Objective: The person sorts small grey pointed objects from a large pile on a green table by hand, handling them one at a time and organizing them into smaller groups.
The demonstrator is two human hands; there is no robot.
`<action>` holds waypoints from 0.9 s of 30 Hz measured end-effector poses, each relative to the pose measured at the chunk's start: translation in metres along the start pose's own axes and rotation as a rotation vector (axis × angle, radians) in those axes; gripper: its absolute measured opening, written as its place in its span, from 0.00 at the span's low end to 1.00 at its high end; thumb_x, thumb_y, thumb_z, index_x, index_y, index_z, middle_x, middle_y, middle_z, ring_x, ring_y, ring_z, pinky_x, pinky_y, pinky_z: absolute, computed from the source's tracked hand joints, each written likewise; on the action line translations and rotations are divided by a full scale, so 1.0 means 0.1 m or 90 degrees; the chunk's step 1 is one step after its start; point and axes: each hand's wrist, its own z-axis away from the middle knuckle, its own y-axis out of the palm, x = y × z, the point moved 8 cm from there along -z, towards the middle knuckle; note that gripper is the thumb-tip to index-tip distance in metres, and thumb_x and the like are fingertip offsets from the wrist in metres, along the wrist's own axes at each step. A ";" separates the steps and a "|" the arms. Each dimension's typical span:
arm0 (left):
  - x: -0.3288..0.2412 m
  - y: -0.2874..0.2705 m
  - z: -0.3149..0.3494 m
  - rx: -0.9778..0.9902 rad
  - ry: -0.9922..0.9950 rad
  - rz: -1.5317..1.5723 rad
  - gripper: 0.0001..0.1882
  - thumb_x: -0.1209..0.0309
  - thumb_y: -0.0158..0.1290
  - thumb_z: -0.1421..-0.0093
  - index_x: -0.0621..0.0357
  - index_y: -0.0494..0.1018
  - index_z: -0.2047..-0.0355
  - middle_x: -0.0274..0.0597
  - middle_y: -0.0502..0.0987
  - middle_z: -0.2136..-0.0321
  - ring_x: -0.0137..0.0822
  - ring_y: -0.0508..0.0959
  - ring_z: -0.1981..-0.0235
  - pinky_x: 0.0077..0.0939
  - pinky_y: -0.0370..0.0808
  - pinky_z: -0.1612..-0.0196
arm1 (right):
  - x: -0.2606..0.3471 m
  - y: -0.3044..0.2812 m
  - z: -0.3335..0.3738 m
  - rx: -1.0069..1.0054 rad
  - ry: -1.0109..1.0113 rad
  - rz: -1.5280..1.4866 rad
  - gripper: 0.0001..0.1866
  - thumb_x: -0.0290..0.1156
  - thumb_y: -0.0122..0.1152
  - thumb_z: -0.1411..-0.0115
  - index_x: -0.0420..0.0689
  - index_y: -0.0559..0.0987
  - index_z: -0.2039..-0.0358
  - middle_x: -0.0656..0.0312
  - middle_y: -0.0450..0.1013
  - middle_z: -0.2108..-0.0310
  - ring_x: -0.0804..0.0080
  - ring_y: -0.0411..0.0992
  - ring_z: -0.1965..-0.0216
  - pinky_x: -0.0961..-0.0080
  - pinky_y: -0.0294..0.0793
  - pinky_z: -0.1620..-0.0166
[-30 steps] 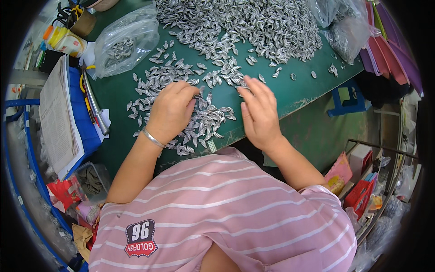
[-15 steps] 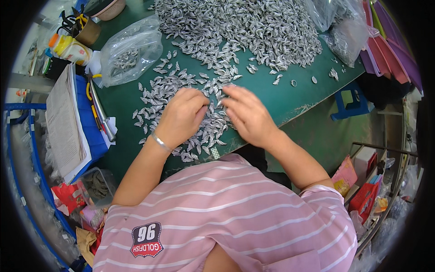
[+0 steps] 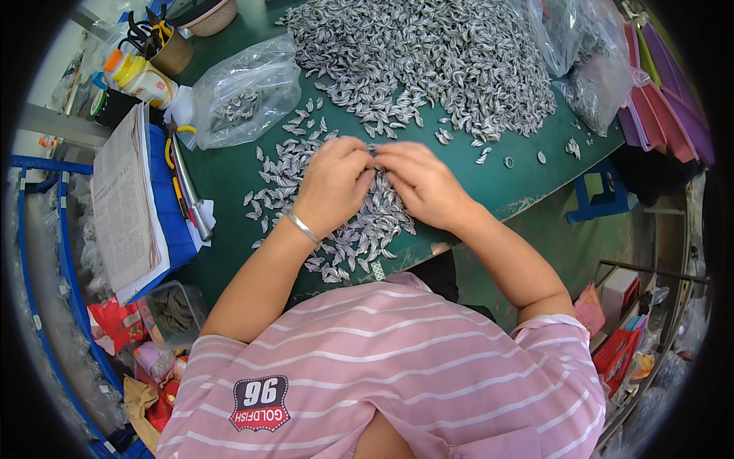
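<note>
My left hand, with a silver bangle on its wrist, is closed with thumb and fingers curled together. My right hand meets it at the fingertips, its fingers bent inward and slightly blurred. Whatever lies between the fingertips is too small and hidden to name. Beneath and around both hands spreads a smaller batch of silver-grey, leaf-shaped metal pieces. Farther off lies a large heap of the same pieces on the green table.
A clear plastic bag with some pieces lies left of the heap. Pliers and a newspaper rest at the left edge. A filled plastic bag stands far right, near a few loose rings. A blue stool is beyond the table edge.
My hands have come together, fingertips now meeting where a gap was before. The whole scene has shifted slightly right and down in the view.
</note>
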 end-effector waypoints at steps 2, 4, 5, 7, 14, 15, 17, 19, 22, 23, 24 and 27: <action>-0.05 -0.07 0.03 -0.048 0.028 -0.034 0.13 0.77 0.62 0.51 0.60 0.77 0.63 0.44 0.76 0.58 0.48 0.75 0.54 0.41 0.72 0.51 | -0.05 -0.14 0.01 -0.080 0.016 0.086 0.14 0.24 0.59 0.41 0.35 0.78 0.54 0.48 0.74 0.48 0.49 0.70 0.45 0.58 0.69 0.41; -0.05 -0.06 0.11 -0.044 0.070 -0.063 0.12 0.77 0.63 0.51 0.60 0.77 0.64 0.44 0.76 0.58 0.48 0.75 0.54 0.40 0.72 0.51 | -0.08 -0.06 0.07 -0.001 0.035 0.008 0.14 0.24 0.58 0.39 0.36 0.78 0.53 0.49 0.74 0.47 0.48 0.70 0.43 0.59 0.68 0.40; -0.05 -0.07 0.15 0.005 0.056 -0.048 0.13 0.77 0.63 0.49 0.62 0.77 0.62 0.45 0.77 0.57 0.48 0.76 0.54 0.40 0.72 0.49 | 0.00 -0.02 0.12 0.042 0.031 -0.040 0.14 0.24 0.58 0.39 0.37 0.79 0.53 0.49 0.74 0.47 0.48 0.70 0.43 0.59 0.68 0.40; -0.02 -0.15 0.24 0.016 0.039 -0.017 0.14 0.76 0.64 0.50 0.61 0.77 0.61 0.46 0.77 0.57 0.48 0.75 0.54 0.39 0.72 0.49 | 0.13 -0.05 0.19 0.061 0.031 -0.083 0.14 0.24 0.58 0.38 0.38 0.79 0.52 0.49 0.74 0.46 0.49 0.69 0.42 0.60 0.68 0.40; -0.29 -0.14 0.51 0.136 0.029 -0.028 0.27 0.63 0.70 0.58 0.54 0.78 0.56 0.44 0.74 0.56 0.48 0.73 0.56 0.40 0.71 0.52 | 0.28 -0.03 0.55 0.102 0.053 0.069 0.20 0.28 0.61 0.39 0.40 0.76 0.46 0.51 0.67 0.38 0.50 0.64 0.36 0.51 0.59 0.35; -0.30 -0.14 0.52 0.123 0.026 -0.031 0.25 0.65 0.69 0.57 0.54 0.78 0.57 0.44 0.74 0.56 0.48 0.74 0.56 0.40 0.71 0.52 | 0.40 0.07 0.57 0.139 0.027 0.066 0.23 0.30 0.62 0.40 0.42 0.74 0.44 0.52 0.64 0.35 0.51 0.61 0.34 0.46 0.55 0.33; -0.26 -0.16 0.51 0.081 0.032 -0.048 0.21 0.70 0.67 0.55 0.55 0.78 0.59 0.44 0.75 0.55 0.49 0.74 0.55 0.40 0.72 0.52 | 0.52 0.17 0.53 0.165 -0.013 0.086 0.23 0.31 0.61 0.39 0.43 0.74 0.43 0.55 0.65 0.35 0.52 0.59 0.33 0.46 0.54 0.33; -0.16 -0.17 0.52 0.024 0.015 -0.064 0.18 0.75 0.64 0.53 0.56 0.78 0.59 0.45 0.77 0.52 0.49 0.76 0.53 0.42 0.72 0.50 | 0.43 0.20 0.46 0.152 -0.021 0.166 0.24 0.32 0.61 0.39 0.45 0.74 0.42 0.56 0.64 0.35 0.53 0.59 0.32 0.45 0.53 0.33; -0.18 -0.25 0.61 0.002 0.018 -0.122 0.24 0.74 0.62 0.48 0.57 0.76 0.49 0.46 0.72 0.41 0.49 0.71 0.41 0.45 0.68 0.41 | 0.32 0.19 0.38 0.134 -0.008 0.231 0.27 0.38 0.61 0.39 0.47 0.72 0.39 0.58 0.63 0.34 0.54 0.58 0.31 0.44 0.52 0.32; -0.19 -0.20 0.66 0.047 0.016 -0.152 0.26 0.71 0.61 0.46 0.57 0.73 0.45 0.45 0.68 0.38 0.49 0.68 0.38 0.48 0.65 0.39 | 0.37 0.20 0.36 0.141 -0.019 0.215 0.28 0.39 0.61 0.39 0.47 0.71 0.38 0.58 0.63 0.33 0.55 0.57 0.31 0.44 0.51 0.32; -0.22 -0.15 0.73 0.093 0.014 -0.181 0.28 0.69 0.60 0.44 0.57 0.71 0.42 0.44 0.64 0.35 0.48 0.65 0.35 0.50 0.62 0.37 | 0.42 0.22 0.36 0.148 -0.030 0.199 0.30 0.40 0.61 0.39 0.47 0.70 0.37 0.58 0.63 0.33 0.55 0.57 0.31 0.44 0.51 0.32; -0.12 -0.03 0.77 0.160 -0.014 -0.233 0.33 0.64 0.56 0.39 0.58 0.62 0.35 0.42 0.55 0.29 0.47 0.57 0.30 0.56 0.55 0.33 | 0.45 0.36 0.32 0.215 -0.071 0.229 0.32 0.45 0.60 0.38 0.46 0.68 0.36 0.59 0.61 0.32 0.57 0.56 0.30 0.44 0.50 0.31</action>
